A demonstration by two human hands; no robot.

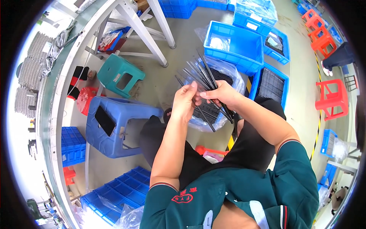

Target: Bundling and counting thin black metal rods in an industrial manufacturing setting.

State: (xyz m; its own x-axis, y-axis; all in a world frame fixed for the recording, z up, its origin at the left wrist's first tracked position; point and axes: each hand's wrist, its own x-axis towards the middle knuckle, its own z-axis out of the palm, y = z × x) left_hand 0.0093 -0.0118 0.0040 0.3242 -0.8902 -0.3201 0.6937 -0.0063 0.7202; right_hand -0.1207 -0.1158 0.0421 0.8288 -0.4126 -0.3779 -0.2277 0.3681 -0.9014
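Note:
Both of my hands are raised close together over a plastic-lined bin [236, 79] between my knees. My right hand [225, 95] is closed round a fanned bundle of thin black rods [207, 75]. Fingers of my left hand [185, 101] pinch a single black rod [206, 119], which slants down to the right beside the bundle. The fingertips of the two hands almost meet, and the rods hide part of them. Below, more black rods [223, 76] lie packed in rows inside the lined bin.
Ahead stand a blue crate [233, 58] and a crate [284, 100] of packed dark rods. To my left are a blue stool [124, 110] carrying a black phone [105, 120], a green stool [119, 76] and a long workbench [55, 114]. Red stools [332, 98] stand at right.

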